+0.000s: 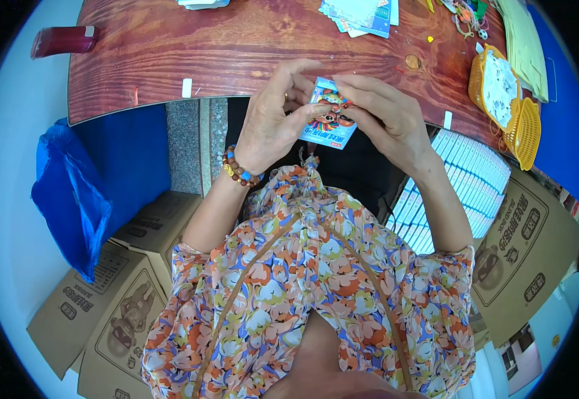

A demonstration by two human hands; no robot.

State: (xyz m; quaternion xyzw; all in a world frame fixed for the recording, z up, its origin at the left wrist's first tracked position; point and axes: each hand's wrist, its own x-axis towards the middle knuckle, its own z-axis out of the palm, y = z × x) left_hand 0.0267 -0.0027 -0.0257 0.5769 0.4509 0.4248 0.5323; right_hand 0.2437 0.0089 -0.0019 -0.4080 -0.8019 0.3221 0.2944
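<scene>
A small colourful packet (327, 123), light blue with a cartoon print, is held up between both hands just in front of the edge of the reddish wooden table (236, 46). It is pinched at its left side by the left hand (277, 120), where a beaded bracelet (237, 169) is worn at the wrist. Its top is gripped by the curled fingers of the right hand (386, 120). A yellow plastic basket (522, 116) is seen at the table's right end, and cardboard boxes (123, 292) are stacked below.

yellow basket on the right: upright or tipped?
Tipped. The yellow basket lies on its side at the table edge, its opening facing the camera with white contents showing inside. Both hands hold a small packet, apart from it.
</scene>
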